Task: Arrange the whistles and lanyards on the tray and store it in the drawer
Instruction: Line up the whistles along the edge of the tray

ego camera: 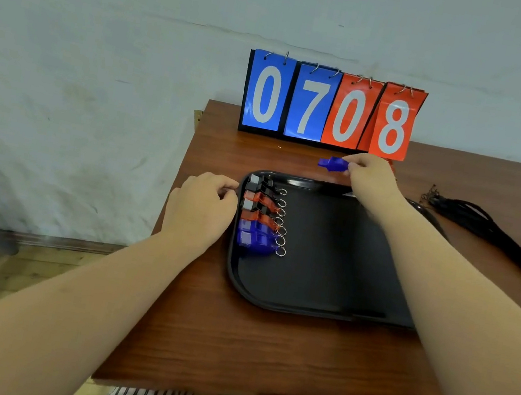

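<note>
1. Head view, far left: the left hand [201, 211] lies on the bench [226, 341] against the left rim of the tray [325, 278]. Its fingers [230, 192] are curled towards the rim, and I cannot tell whether they pinch anything or only touch it.
2. Just right of that hand, a row of whistles [259, 214] lies inside the tray along its left wall. They sit side by side, black and red ones at the far end and blue ones nearer the person. Their metal key rings all point right, towards the middle of the tray.
3. Beyond the row, the black tray's floor is bare. The right forearm crosses over its right part.
4. Behind the tray, a flip scoreboard [330, 108] stands at the back of the bench against the wall, with blue cards reading 07 and red cards reading 08.
5. In front of the scoreboard's red cards, a blue whistle [333, 164] is held beyond the tray's far rim.
6. The right hand [370, 178] pinches that whistle by its right end between thumb and fingertips.
7. Far right, a bundle of black lanyards [490, 231] lies on the bench, outside the tray and apart from both hands.
</note>
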A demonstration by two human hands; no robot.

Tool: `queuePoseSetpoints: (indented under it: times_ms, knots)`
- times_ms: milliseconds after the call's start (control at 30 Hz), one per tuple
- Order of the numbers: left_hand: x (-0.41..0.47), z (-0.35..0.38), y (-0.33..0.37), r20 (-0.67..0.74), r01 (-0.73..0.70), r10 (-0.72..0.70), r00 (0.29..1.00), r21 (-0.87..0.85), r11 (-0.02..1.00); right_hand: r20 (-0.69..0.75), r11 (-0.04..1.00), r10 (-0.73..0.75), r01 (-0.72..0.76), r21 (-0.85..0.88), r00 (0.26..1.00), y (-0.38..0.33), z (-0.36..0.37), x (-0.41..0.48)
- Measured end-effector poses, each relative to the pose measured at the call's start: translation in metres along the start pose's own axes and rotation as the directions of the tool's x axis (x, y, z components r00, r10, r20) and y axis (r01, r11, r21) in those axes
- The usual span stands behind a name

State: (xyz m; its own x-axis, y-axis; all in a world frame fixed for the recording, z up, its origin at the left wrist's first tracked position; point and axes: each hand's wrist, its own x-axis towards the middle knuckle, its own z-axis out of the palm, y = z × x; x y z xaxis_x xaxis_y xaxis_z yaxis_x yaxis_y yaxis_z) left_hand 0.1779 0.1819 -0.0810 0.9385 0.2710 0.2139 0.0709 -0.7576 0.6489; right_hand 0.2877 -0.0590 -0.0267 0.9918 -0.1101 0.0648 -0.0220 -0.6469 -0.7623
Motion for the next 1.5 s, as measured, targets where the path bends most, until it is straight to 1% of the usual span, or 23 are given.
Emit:
queuePoseSetpoints:
  times_ms: [67, 100, 133, 200, 267, 333, 467, 567, 667, 733, 900, 1033, 1067, 1200, 1400, 1500]
  knots:
    - [0.000, 0.000, 0.001, 0.002, 0.005, -0.005, 1.000, 0.006, 1.000, 0.054, 0.982, 0.073, -0.082, 0.172, 0.996, -0.011, -0.009, -0.023]
    - [0.000, 0.000, 0.001, 0.006, 0.006, -0.006, 1.000, 0.012, 1.000, 0.107, 0.964, 0.119, -0.141, 0.224, 0.987, -0.012, -0.011, -0.036]
    - [0.000, 0.000, 0.001, 0.010, 0.006, -0.006, 1.000, 0.019, 1.000, 0.144, 0.957, 0.146, -0.177, 0.231, 0.979, -0.010, -0.012, -0.049]
    - [0.000, -0.001, 0.001, 0.013, 0.004, -0.004, 1.000, 0.027, 1.000, 0.147, 0.972, 0.131, -0.156, 0.175, 0.980, 0.006, -0.006, -0.072]
    - [-0.001, -0.001, 0.001, 0.011, -0.004, 0.004, 1.000, 0.025, 1.000, 0.097, 0.986, 0.081, -0.094, 0.136, 0.992, 0.020, 0.001, -0.090]
    - [-0.003, -0.002, 0.001, 0.013, -0.006, 0.006, 1.000, 0.027, 1.000, 0.057, 0.992, 0.057, -0.063, 0.106, 0.997, 0.026, 0.004, -0.096]
    - [-0.003, -0.003, 0.001, 0.019, 0.006, -0.006, 1.000, 0.024, 1.000, 0.102, 0.998, -0.002, 0.009, -0.069, 0.995, 0.028, 0.008, -0.096]
    - [-0.003, -0.002, 0.002, 0.009, 0.004, -0.005, 1.000, 0.020, 1.000, 0.115, 0.975, -0.042, 0.066, -0.211, 0.992, 0.035, 0.009, -0.096]
    - [-0.003, -0.002, 0.001, 0.007, 0.001, -0.001, 1.000, 0.025, 1.000, 0.168, 0.934, -0.139, 0.185, -0.305, 0.976, 0.035, 0.004, -0.096]
    - [-0.003, -0.002, 0.001, 0.004, -0.001, 0.000, 1.000, 0.025, 1.000, 0.213, 0.907, -0.194, 0.258, -0.333, 0.958, 0.035, 0.005, -0.097]
    - [-0.003, -0.002, 0.002, 0.003, 0.002, -0.002, 1.000, 0.032, 1.000, 0.095, 0.939, -0.221, 0.239, -0.249, 0.970, 0.031, 0.011, -0.114]
    - [-0.003, -0.003, 0.003, 0.002, 0.003, -0.003, 1.000, 0.040, 0.999, 0.179, 0.972, -0.234, 0.236, 0.009, 0.956, 0.012, 0.011, -0.151]
    - [-0.003, -0.003, 0.003, 0.002, 0.002, -0.003, 1.000, 0.041, 0.999, 0.196, 0.969, -0.246, 0.242, 0.042, 0.949, 0.008, 0.013, -0.161]
    - [-0.004, -0.003, 0.004, 0.004, -0.003, 0.003, 1.000, 0.048, 0.999, 0.268, 0.960, -0.275, 0.279, 0.026, 0.923, -0.007, 0.021, -0.176]
    - [-0.004, -0.005, 0.004, -0.004, -0.004, 0.004, 1.000, 0.041, 0.999, 0.310, 0.952, -0.305, 0.290, 0.092, 0.901, -0.014, 0.031, -0.174]
    - [-0.004, -0.004, 0.004, -0.008, -0.004, 0.004, 1.000, 0.031, 1.000, 0.325, 0.956, -0.287, 0.291, 0.038, 0.901, -0.015, 0.033, -0.174]
